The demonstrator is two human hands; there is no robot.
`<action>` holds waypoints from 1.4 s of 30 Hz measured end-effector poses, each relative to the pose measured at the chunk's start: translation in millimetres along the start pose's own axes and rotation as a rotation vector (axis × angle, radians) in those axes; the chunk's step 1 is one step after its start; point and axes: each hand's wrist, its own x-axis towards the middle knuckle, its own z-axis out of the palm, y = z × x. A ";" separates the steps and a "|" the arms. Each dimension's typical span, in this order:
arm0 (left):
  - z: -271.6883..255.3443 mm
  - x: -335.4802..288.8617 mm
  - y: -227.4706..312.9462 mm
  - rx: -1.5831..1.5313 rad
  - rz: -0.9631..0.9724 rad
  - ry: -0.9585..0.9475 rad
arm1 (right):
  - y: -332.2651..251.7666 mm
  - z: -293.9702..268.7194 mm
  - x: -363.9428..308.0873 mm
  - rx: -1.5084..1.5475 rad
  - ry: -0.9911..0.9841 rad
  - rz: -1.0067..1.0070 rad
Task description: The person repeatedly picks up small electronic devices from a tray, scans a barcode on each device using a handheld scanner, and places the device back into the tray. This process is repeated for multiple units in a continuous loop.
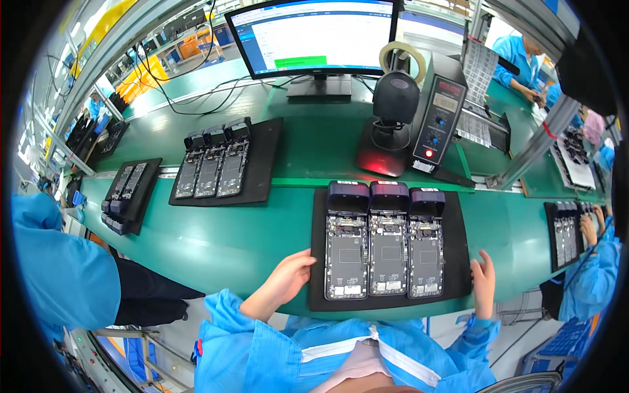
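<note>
In front of me lies a black mat [458,242] bearing three opened handheld devices side by side: a left one [346,255], a middle one [388,252] and a right one [426,255]. Their circuit boards show, and each has a dark purple-black block at its far end. My left hand [283,278] pinches the mat's left edge with its fingers drawn together; some fingertips are hidden. Beside the right edge is my right hand [483,281], its fingers apart and the thumb close to the mat. Whether that thumb touches cannot be made out.
Farther left, another mat [259,183] carries similar devices, with a third mat [147,196] beyond. A scanner on a stand [393,111], a control box [440,111], a tape roll [403,56] and a monitor [314,39] stand behind. Co-workers sit at left [65,262] and right [593,268].
</note>
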 end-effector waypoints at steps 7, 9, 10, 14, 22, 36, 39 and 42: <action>33.4 5.1 2.2 0.237 0.059 0.013 | -27.1 -1.4 9.4 0.637 -0.446 0.200; 31.7 10.2 0.2 0.229 0.049 0.007 | -21.8 2.1 8.2 0.658 -0.435 0.182; 31.3 14.2 0.2 0.245 0.055 -0.004 | -18.1 2.5 6.3 0.674 -0.411 0.190; 39.7 45.0 3.8 0.295 -0.020 -0.187 | 8.5 -10.3 -20.5 0.445 -0.172 0.062; 197.9 153.3 -48.2 0.114 -0.295 -0.734 | 66.8 -129.9 -91.3 0.607 0.483 -0.068; 358.3 351.1 -146.6 0.173 -0.007 -0.601 | 105.3 -170.0 147.0 0.774 1.023 -0.351; 295.8 334.9 -157.8 0.520 0.152 -0.828 | 74.8 -139.6 231.2 0.608 1.086 -0.290; 259.0 255.2 -120.6 0.803 0.111 -1.046 | 93.5 -142.7 311.4 0.223 1.007 -0.216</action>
